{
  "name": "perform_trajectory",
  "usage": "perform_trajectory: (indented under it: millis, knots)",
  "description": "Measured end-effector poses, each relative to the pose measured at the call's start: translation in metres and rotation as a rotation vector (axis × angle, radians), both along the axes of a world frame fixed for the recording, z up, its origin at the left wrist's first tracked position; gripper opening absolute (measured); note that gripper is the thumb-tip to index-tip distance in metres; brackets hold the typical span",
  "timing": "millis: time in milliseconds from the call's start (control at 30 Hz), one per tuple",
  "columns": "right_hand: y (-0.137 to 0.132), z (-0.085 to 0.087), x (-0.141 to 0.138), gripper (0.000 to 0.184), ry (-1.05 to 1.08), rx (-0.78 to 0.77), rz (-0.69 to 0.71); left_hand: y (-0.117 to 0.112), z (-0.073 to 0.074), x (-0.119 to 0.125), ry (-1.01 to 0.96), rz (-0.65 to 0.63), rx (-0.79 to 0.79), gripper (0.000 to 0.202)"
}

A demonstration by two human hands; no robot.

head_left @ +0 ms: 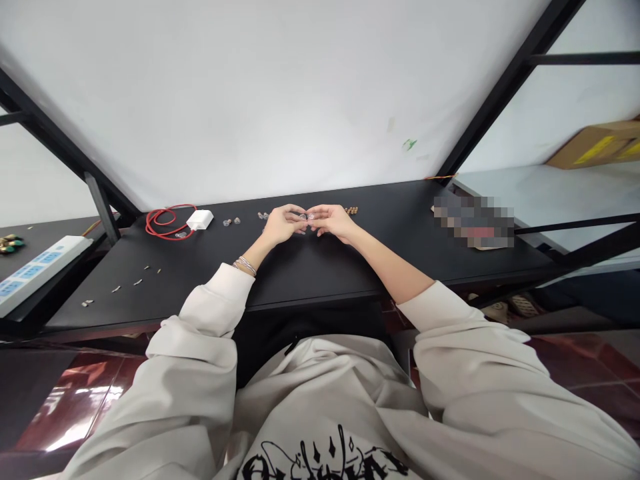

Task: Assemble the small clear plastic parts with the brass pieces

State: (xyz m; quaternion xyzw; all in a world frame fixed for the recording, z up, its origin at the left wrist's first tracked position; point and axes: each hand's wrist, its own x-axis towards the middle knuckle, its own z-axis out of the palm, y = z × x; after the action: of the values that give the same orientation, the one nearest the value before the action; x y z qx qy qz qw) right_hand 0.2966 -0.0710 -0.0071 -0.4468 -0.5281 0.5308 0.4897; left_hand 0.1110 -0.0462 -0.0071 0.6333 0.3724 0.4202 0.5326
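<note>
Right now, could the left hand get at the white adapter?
Probably yes: only small, low pieces lie between the left hand and the white adapter. But that hand appears to be pinching a small clear piece beside the right hand.

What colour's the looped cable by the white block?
Red; the cable shows best in the head view.

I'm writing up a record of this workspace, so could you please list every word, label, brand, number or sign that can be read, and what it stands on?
No text can be read with certainty.
Black print on the sweatshirt: stylised and cut off, illegible.
Yellow patches on the cardboard box: any writing too blurred.
White power strip: markings too small.
Pixelated patch: anything there is hidden.
</note>
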Motion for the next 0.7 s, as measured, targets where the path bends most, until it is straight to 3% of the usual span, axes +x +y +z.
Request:
perform_trajectory:
  millis: [700]
  knots:
    - [-0.0015,0.0021,0.0016,0.027,-0.061,-0.007,0.017,-0.0027,0.0018,-0.0015,0.038,-0.008,0.010,0.040]
